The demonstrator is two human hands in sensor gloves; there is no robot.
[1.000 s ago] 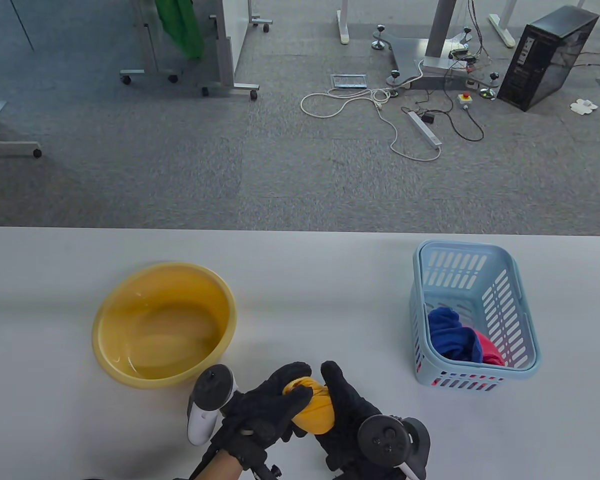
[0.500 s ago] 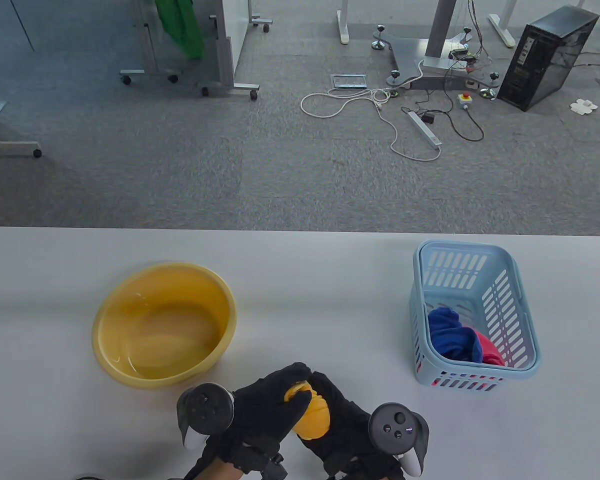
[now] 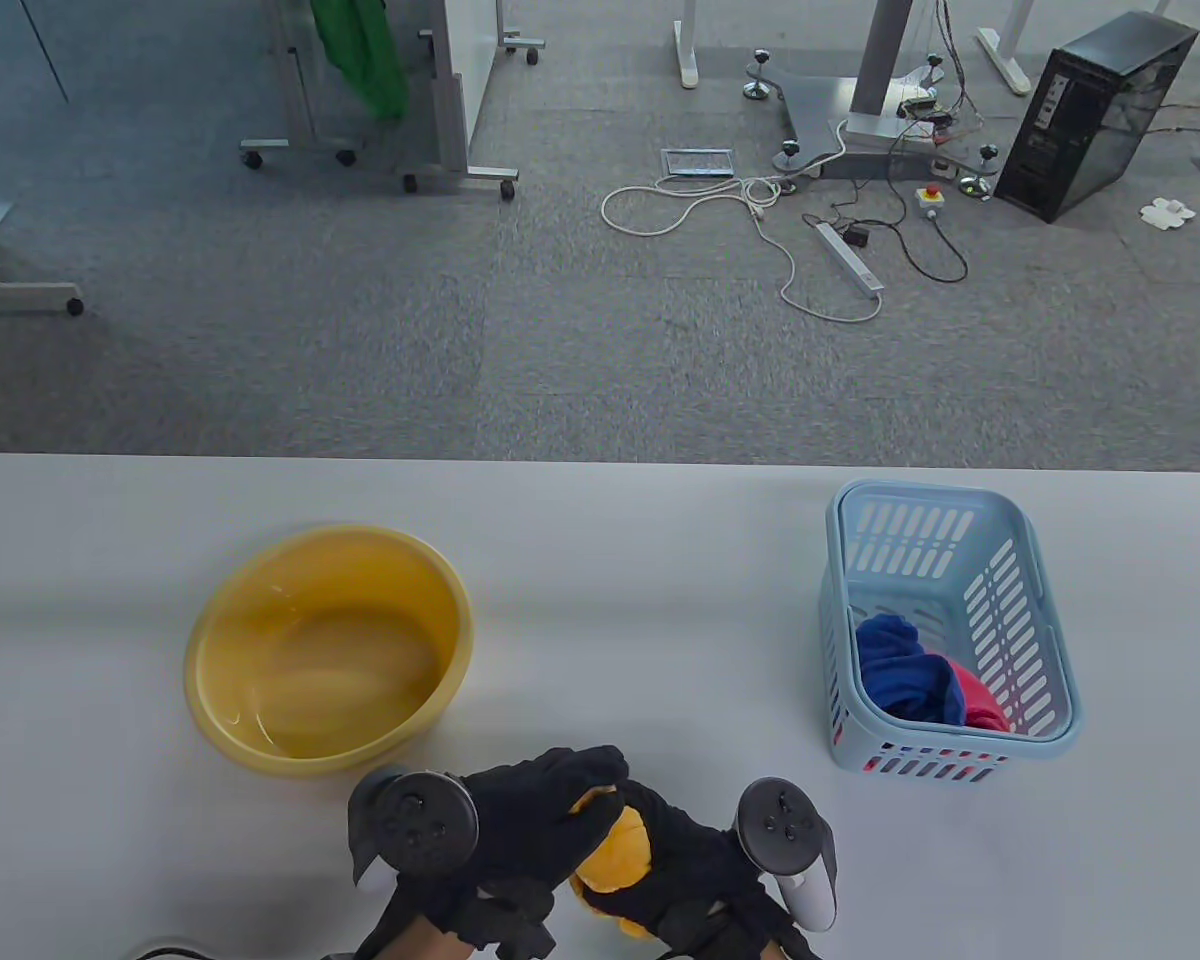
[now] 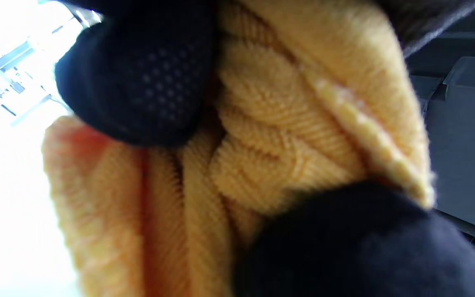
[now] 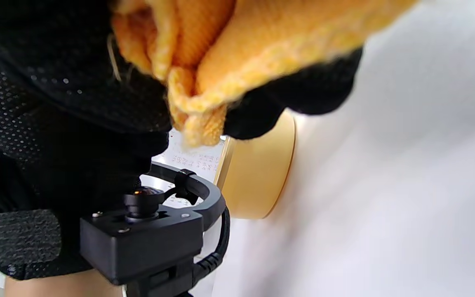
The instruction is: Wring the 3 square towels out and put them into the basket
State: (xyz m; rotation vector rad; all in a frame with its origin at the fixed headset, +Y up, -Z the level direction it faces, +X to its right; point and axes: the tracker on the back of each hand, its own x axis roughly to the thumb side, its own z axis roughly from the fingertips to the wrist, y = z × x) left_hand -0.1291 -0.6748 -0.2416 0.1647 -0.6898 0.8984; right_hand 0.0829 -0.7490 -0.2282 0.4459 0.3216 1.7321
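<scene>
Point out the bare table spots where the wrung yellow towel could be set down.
Bare white table lies between the round yellow plastic basin and the light blue slotted plastic basket, and behind both. It is crowded at the near edge, where both hands grip the towel.

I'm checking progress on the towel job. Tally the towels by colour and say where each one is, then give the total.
Yellow towel: 1, gripped by both hands, left hand and right hand, over the table.
Blue towel: 1, in the basket.
Pink-red towel: 1, in the basket beside the blue one.
Total: 3 towels.
</scene>
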